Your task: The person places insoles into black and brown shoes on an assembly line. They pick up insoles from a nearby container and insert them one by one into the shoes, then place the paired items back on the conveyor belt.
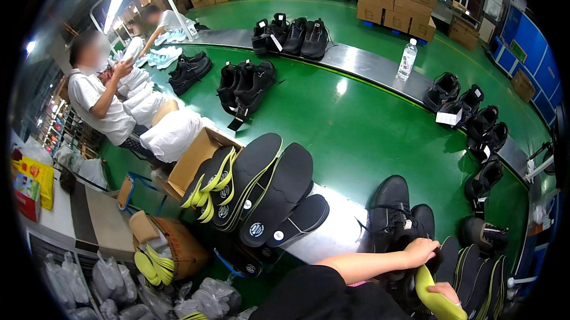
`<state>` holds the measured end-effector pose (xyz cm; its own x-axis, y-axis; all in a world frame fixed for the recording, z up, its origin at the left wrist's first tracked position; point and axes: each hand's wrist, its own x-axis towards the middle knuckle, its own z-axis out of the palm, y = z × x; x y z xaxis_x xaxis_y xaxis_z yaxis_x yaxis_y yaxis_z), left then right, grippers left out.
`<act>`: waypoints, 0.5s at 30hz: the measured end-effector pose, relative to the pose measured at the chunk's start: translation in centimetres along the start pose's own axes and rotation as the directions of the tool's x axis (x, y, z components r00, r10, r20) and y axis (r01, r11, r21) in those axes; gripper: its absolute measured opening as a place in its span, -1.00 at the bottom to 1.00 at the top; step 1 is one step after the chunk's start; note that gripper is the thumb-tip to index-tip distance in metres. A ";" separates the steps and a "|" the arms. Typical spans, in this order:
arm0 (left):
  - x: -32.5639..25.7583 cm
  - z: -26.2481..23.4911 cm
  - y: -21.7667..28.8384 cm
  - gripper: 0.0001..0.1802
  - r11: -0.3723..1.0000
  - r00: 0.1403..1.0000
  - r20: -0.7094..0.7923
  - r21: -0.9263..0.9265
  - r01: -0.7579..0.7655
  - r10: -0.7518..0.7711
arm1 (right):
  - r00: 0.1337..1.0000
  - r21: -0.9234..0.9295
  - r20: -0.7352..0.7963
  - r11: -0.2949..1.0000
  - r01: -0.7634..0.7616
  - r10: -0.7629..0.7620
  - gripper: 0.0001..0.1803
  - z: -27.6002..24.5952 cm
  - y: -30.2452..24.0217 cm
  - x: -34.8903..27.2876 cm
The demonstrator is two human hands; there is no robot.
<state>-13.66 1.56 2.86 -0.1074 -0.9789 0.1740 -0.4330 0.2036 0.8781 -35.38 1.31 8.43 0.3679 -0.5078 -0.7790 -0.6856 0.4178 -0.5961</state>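
My left hand (pixel 420 253) reaches across from the lower edge, with its fingers closed on the dark collar of a black lace-up shoe (pixel 389 201) by the bench's near edge. A second black shoe (pixel 423 220) stands close beside that one. My right hand (pixel 446 293) grips a yellow-green insole (pixel 432 296), held bent near the shoe opening just under my left hand. The insole's far end and part of the shoe collar are hidden. Several black insoles with yellow-green edges (pixel 469 269) stand on edge right beside my right hand.
Stacked black insoles (pixel 279 186) lie left of the shoes on a pale metal plate (pixel 338 216), by an open carton (pixel 202 154). Black shoes (pixel 246 85) and a water bottle (pixel 407 59) stand around the green conveyor belt (pixel 344 124). Other people (pixel 98 91) work at the left.
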 end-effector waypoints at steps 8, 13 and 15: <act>-1.1 -0.2 0.0 -0.72 0.999 1.000 0.010 0.046 0.023 -0.024 | 0.859 -0.917 -0.261 0.392 -0.077 -0.441 -0.75 9.1 -3.9 3.3; -0.1 -0.2 0.2 -0.72 0.951 1.000 -0.007 0.308 0.009 -0.008 | 0.751 -0.883 -0.320 0.468 -0.016 -0.578 -0.76 9.9 -2.0 4.9; 0.6 0.4 -0.3 -0.73 0.980 0.995 -0.009 0.171 0.098 -0.098 | 0.728 -0.877 -0.357 0.479 -0.044 -0.585 -0.64 10.3 -3.2 2.7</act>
<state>-13.92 0.87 2.55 -0.0562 -0.9943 0.0908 -0.5877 0.1065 0.8020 -25.78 6.35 6.25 0.4451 -0.8830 -0.1493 -0.8955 -0.4377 -0.0810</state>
